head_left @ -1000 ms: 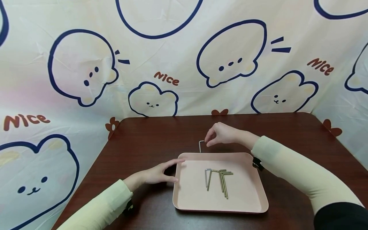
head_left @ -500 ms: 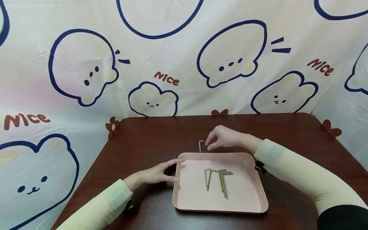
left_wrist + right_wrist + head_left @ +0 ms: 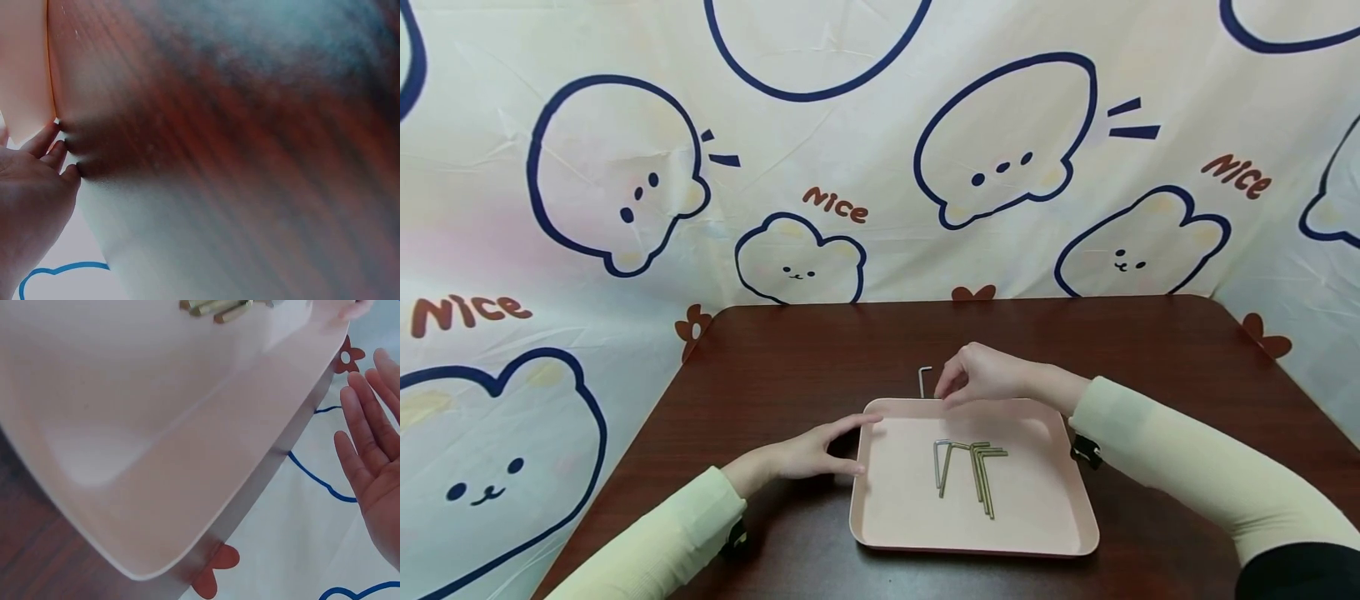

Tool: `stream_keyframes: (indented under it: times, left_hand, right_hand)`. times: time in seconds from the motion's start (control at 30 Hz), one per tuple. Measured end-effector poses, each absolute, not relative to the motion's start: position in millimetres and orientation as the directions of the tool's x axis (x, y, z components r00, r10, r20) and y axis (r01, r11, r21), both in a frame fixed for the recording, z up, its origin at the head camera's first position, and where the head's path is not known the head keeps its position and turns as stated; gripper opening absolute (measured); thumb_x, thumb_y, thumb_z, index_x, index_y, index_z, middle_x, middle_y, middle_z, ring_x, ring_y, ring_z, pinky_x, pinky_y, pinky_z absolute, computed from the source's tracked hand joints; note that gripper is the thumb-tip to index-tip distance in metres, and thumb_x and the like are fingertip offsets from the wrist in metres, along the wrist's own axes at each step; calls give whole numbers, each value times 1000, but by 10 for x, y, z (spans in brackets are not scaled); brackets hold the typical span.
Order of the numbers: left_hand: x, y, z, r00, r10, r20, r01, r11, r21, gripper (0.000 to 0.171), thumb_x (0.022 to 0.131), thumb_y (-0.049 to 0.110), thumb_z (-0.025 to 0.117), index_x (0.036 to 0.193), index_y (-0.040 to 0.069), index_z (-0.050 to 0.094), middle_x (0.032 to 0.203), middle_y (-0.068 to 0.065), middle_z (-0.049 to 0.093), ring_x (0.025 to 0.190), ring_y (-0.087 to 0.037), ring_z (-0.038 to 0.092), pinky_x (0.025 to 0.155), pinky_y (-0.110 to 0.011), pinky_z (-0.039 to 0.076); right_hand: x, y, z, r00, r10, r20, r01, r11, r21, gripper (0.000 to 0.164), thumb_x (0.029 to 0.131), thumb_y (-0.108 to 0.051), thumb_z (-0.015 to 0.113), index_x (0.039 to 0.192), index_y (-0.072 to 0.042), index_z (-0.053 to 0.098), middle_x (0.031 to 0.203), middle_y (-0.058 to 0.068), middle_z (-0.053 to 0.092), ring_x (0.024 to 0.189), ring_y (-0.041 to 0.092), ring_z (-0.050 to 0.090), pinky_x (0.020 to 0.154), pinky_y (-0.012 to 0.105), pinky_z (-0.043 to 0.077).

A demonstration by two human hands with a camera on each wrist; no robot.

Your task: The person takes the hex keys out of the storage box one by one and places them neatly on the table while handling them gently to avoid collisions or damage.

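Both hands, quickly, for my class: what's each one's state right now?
Left hand: open, at the left edge of the tray.
Right hand: open, nothing visible in it.

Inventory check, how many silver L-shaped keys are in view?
2: one silver key in the pink tray, left of the gold keys; another on the table beyond the tray's far rim. More could hide behind the right hand.

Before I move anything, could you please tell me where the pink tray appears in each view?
Head: the pink tray lies low, just right of centre.
Left wrist: part of the pink tray shows at the upper left.
Right wrist: the pink tray fills much of the upper left and centre.
Shared landmark: the brown table, visible in all three.
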State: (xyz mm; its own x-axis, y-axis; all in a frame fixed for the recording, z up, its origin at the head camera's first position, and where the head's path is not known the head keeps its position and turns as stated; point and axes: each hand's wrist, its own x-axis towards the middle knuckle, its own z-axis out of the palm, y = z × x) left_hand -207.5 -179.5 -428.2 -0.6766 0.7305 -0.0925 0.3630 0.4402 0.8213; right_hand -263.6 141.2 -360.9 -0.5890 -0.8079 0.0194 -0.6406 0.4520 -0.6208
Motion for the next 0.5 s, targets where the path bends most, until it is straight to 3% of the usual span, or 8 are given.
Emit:
stream_keyframes:
  times: [0.33,0.5]
  left_hand:
    - [-2073,-1795,-4280,-677,730,-97,361,443,820,70,90,25,72,150,17,36,152,-5,35,138,-23,29,110,-48,22]
    - [-2074,-1795,-4278,-678,728,-103,361,451,816,70,90,26,72,150,19,36,152,-3,35,138,-21,30,111,-48,22]
  right_hand:
    - [-2518,1383,-3743,-554,-832,41,-653,403,-642,9,83,-10,78,92,-10,79,80,-14,66,73,5,58,67,24,51]
    - [-2478,1331,-3798,-520,-854,33,-666,380,-642,9,81,-7,79,90,-6,78,79,-13,66,70,2,60,65,23,52]
